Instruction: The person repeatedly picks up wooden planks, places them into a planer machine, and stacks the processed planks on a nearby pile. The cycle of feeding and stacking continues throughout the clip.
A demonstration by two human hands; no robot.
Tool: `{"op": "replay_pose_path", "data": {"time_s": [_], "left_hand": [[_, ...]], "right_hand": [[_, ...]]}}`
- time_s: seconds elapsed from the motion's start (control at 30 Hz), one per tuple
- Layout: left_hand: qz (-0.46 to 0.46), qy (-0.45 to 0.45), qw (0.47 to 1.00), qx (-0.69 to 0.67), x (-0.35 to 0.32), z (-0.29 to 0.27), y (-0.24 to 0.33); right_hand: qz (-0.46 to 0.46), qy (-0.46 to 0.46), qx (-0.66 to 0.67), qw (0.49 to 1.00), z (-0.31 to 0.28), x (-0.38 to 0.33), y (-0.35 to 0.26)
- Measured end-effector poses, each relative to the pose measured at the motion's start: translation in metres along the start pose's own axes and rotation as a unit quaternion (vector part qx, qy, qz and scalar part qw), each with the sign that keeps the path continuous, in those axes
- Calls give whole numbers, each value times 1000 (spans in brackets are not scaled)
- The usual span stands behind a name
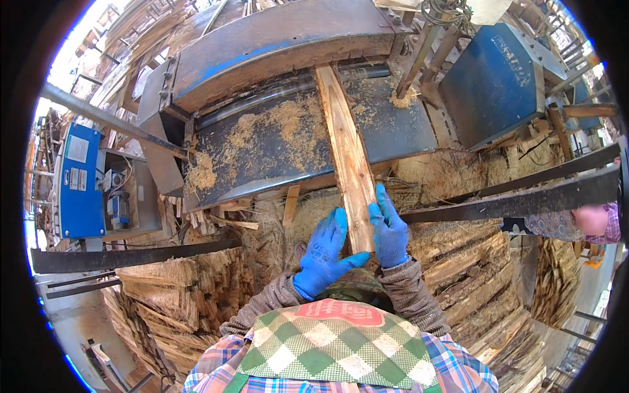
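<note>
A long rough wooden board [351, 154] lies on the metal bed of a blue machine. Its far end goes in under the machine's hood, and its near end juts out toward me. My left hand [324, 254], in a blue glove, is beside the near end on the left, fingers stretched out along the edge and thumb spread toward the board's end. On the right edge, my right hand [391, 230], also gloved in blue, has its fingers extended forward and the thumb against the board. Neither hand wraps around the wood.
Sawdust [282, 134] covers the machine bed [262, 167]. The heavy hood [282, 56] spans the back. Dark metal bars reach in from the left [137, 257] and right [511, 203]. Stacks of boards [164, 295] flank me. Another person's hand [591, 220] shows at the far right.
</note>
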State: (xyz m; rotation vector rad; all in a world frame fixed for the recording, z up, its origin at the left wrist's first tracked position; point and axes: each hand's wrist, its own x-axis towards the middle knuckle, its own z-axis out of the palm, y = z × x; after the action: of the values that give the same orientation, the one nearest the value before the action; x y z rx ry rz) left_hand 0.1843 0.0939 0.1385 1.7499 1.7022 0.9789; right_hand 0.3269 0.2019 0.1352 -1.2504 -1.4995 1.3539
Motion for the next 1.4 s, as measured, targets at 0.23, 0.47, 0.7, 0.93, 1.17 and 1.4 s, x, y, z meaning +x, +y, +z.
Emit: {"op": "replay_pose_path", "data": {"time_s": [0.23,0.47,0.7,0.93,1.17,1.4], "left_hand": [[-72,50,951,296,74,-17,-42],[-144,102,833,524,157,-18,-104],[-104,175,944,261,156,0,-102],[73,205,956,198,70,8,-125],[-453,237,858,47,-310,82,-86],[-539,738,324,-244,-576,124,137]], "right_hand": [[-265,75,-215,937,46,105,11],[-413,228,-424,773,68,217,100],[-251,154,-402,867,74,181,24],[-111,100,-469,870,72,213,34],[-117,71,-218,966,89,236,52],[-332,20,-269,904,99,127,129]]}}
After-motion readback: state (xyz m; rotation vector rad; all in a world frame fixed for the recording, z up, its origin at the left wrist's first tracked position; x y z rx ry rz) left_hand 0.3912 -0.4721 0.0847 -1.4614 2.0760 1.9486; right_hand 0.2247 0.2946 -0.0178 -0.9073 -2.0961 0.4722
